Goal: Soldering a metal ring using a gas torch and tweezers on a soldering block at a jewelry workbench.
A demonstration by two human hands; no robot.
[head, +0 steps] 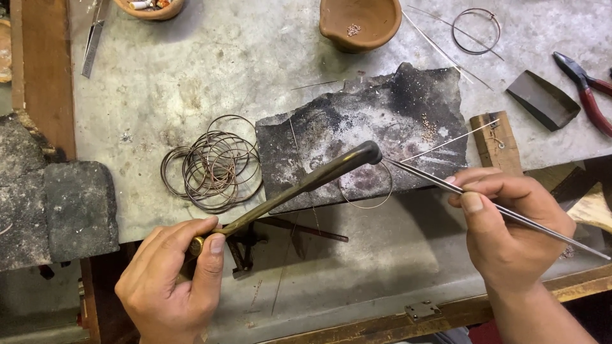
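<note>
My left hand [173, 275] grips the brass end of a long curved blowpipe [306, 183] whose bent tip hangs over a charred slab [382, 114]. My right hand [510, 229] pinches long metal tweezers [440, 185]; their tip reaches toward a thin wire ring [365, 191] lying at the slab's near edge, right beside the blowpipe tip. A straight thin wire [449, 141] lies across the slab's right part.
A pile of several wire rings [213, 164] lies left of the slab. A clay bowl [360, 22] stands at the back, another ring [476, 30] and red-handled pliers [586, 89] at the right. Dark blocks [64, 204] sit at the left, a wooden block [497, 141] right of the slab.
</note>
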